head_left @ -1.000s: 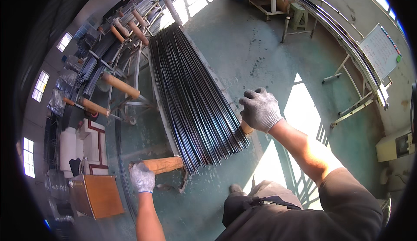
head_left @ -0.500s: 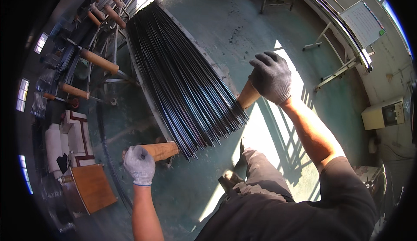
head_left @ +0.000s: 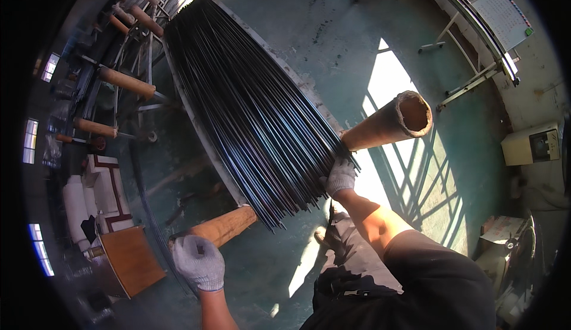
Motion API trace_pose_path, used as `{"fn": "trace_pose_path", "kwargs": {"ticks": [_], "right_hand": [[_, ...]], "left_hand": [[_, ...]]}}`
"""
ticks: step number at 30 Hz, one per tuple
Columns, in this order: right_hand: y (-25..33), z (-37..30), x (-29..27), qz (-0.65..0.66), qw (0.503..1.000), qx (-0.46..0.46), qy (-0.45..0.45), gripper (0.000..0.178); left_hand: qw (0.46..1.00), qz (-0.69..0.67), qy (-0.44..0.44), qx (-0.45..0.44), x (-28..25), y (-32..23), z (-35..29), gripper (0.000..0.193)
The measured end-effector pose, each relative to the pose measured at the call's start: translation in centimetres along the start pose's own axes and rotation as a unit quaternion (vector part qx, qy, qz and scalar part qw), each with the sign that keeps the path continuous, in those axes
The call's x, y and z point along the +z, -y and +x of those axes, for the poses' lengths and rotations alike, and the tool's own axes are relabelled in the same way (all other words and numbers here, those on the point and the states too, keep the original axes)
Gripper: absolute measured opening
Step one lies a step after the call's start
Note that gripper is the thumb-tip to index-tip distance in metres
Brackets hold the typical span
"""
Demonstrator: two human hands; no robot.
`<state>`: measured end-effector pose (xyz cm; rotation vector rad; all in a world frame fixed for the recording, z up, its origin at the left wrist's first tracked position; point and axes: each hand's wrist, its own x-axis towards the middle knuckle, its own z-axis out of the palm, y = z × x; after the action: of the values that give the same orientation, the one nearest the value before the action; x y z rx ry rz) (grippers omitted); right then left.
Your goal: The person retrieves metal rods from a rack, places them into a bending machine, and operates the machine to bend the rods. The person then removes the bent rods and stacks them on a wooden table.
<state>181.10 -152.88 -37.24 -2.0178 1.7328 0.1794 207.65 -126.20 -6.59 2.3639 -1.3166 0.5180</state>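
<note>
Long thin black rods (head_left: pixel 256 110) lie side by side in a wide bundle on a long rack, their near ends uneven. A brown cardboard tube (head_left: pixel 223 226) stands at the near left corner, and my left hand (head_left: pixel 199 263), in a light knitted glove, is closed over its upper end. Another cardboard tube (head_left: pixel 380 129) stands at the near right corner, its hollow, ragged top facing me. My right hand (head_left: pixel 341 178), also gloved, touches the rod ends just below that tube. Its thumb is spread from the fingers, whose tips partly disappear against the rods.
More cardboard tubes (head_left: pixel 126 82) project from metal frames on the left. A brown-topped box (head_left: pixel 134 261) and white rolls (head_left: pixel 72 205) stand at lower left. To the right are a wheeled rack (head_left: pixel 467 38), a whiteboard (head_left: pixel 502 17) and a beige boxy device (head_left: pixel 531 144).
My right hand has left the top of the right tube and moved down to the rod ends. My left hand stays on the left tube. The view has shifted slightly.
</note>
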Motion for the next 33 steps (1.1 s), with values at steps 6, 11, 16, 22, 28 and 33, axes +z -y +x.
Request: {"fn": "trace_pose_path", "kwargs": {"ticks": [6, 11, 16, 22, 28, 33], "right_hand": [[0.0, 0.6, 3.7, 0.057, 0.998, -0.009, -0.031, 0.062], [-1.1, 2.1, 2.1, 0.078, 0.993, -0.031, 0.085, 0.043], [-2.2, 4.8, -0.7, 0.116, 0.98, -0.074, 0.145, 0.038], [-5.8, 6.2, -0.6, 0.5, 0.795, 0.048, 0.34, 0.037], [-5.8, 5.8, -4.0, 0.522, 0.745, -0.096, 0.404, 0.04], [-5.0, -2.3, -11.2, 0.293, 0.918, -0.019, 0.266, 0.053]], "left_hand": [[0.998, 0.065, 0.007, 0.0, 0.6, 0.6, -1.0, 0.016], [0.998, 0.064, 0.005, -0.008, 0.7, 0.6, -1.0, 0.016], [0.998, 0.062, -0.006, -0.005, 0.8, 0.4, -0.2, 0.017], [0.997, 0.067, -0.022, 0.002, 0.7, 0.0, -0.3, 0.019], [0.998, 0.067, 0.001, -0.02, -0.1, -1.3, 0.1, 0.013], [0.996, 0.072, -0.034, 0.048, -0.9, -6.4, -3.0, 0.012]]}}
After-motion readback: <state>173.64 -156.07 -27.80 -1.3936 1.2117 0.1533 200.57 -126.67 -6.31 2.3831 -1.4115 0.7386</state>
